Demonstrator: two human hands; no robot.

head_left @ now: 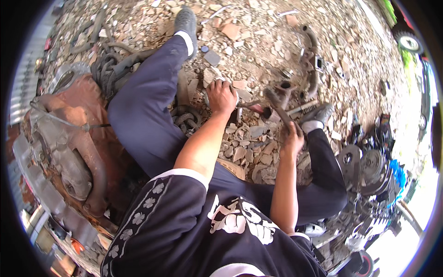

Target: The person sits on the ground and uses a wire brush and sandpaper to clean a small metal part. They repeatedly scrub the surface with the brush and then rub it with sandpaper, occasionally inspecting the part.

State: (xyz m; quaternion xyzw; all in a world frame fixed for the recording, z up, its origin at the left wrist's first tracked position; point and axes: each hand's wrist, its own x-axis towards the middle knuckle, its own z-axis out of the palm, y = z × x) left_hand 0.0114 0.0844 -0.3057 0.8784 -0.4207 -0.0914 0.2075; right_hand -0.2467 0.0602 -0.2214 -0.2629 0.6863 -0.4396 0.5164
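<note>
My left hand [222, 97] is closed, knuckles up, above the stony ground in front of me. A pale edge shows beside its palm, but the fingers hide what they grip. My right hand [293, 138] is wrapped round the brown handle of a hammer [278, 105]; its dark head, somewhat blurred, points forward and to the left. Between the hands lies a reddish piece [254, 107], its kind unclear. Just beyond the hammer is a rusty pipe end with a round opening [285, 86]. A wire brush [302, 108] rests near my right shoe.
A rusty manifold [313, 76] lies farther ahead. Large rusty engine parts [78, 152] stand at left, near dark hoses [110, 71]. Pulleys and metal parts [369, 164] crowd the right, beside a blue bundle [397, 180]. Broken stones [249, 150] cover the ground between my legs.
</note>
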